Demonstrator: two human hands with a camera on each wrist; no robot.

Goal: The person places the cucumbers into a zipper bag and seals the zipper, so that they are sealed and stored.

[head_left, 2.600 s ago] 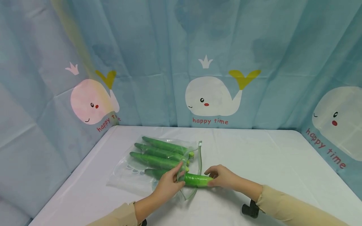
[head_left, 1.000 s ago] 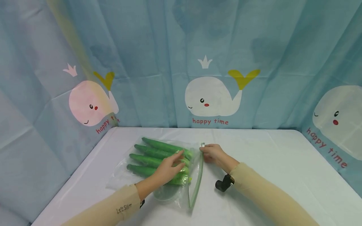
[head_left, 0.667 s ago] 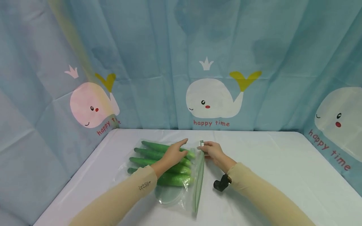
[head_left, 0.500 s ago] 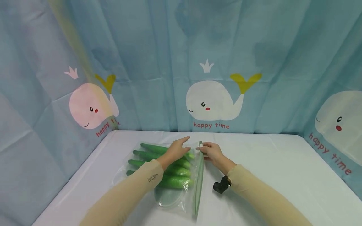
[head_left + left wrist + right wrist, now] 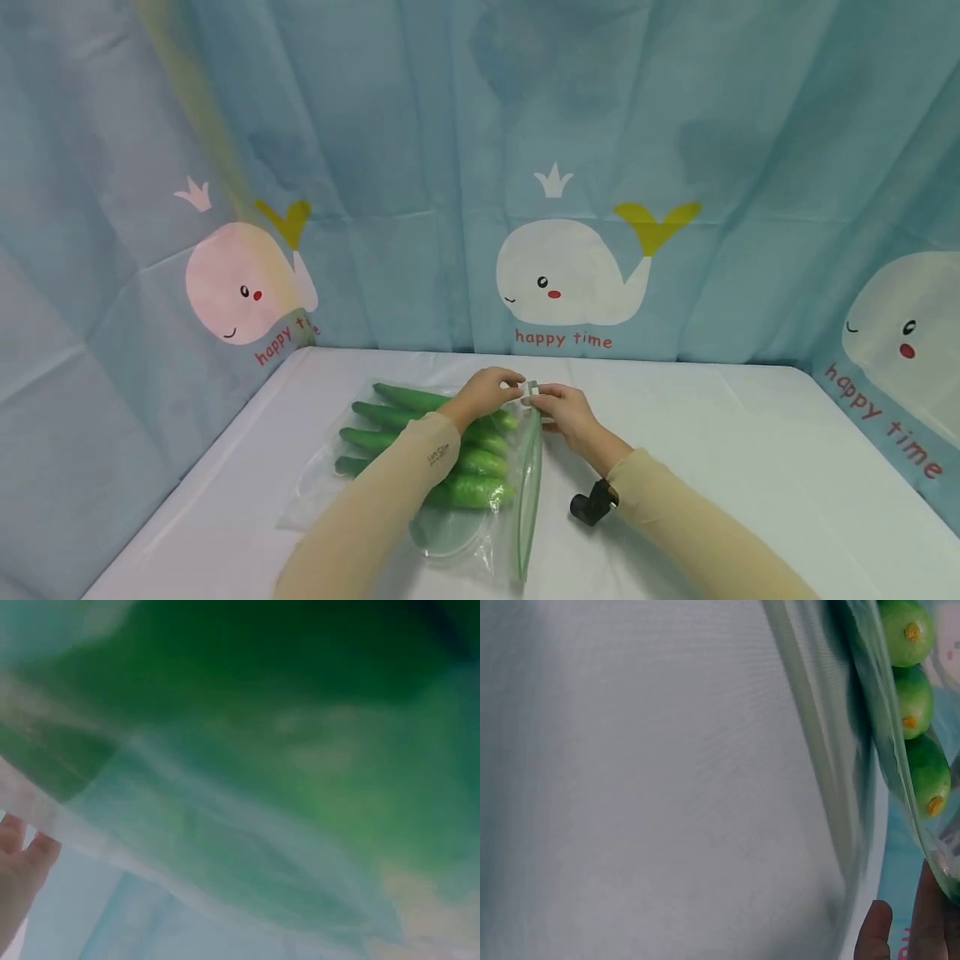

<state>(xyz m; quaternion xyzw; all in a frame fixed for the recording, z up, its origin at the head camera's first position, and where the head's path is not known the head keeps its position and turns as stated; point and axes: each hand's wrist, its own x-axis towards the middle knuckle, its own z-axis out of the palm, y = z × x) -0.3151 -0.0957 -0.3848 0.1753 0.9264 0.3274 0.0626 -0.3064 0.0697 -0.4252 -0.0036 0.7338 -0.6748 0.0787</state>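
Observation:
Several green cucumbers (image 5: 472, 492) lie side by side in a clear zip bag (image 5: 480, 567), their pale ends toward its green-edged opening on the right. Close by the far end of this edge, my right hand (image 5: 566, 412) pinches the bag at the small white zip slider (image 5: 534, 390). My left hand (image 5: 483, 393) reaches over the cucumbers to the same corner, thumb and forefinger bent with a small gap between their tips. Its forearm hides part of the cucumbers. In the right wrist view, cucumber ends (image 5: 913, 703) show behind the bag's green edge (image 5: 900, 742).
A white cloth covers the table (image 5: 720, 467). A blue curtain (image 5: 405, 275) with whale prints stands behind and at both sides. A black wrist camera (image 5: 594, 502) hangs under the right sleeve. A pale round shape (image 5: 448, 537) shows in the bag's near part.
The cucumber that stuck out of the opening now lies inside with the others. The right hand moved to the bag's far corner; the left hand let go and followed, its fingers bending toward that corner.

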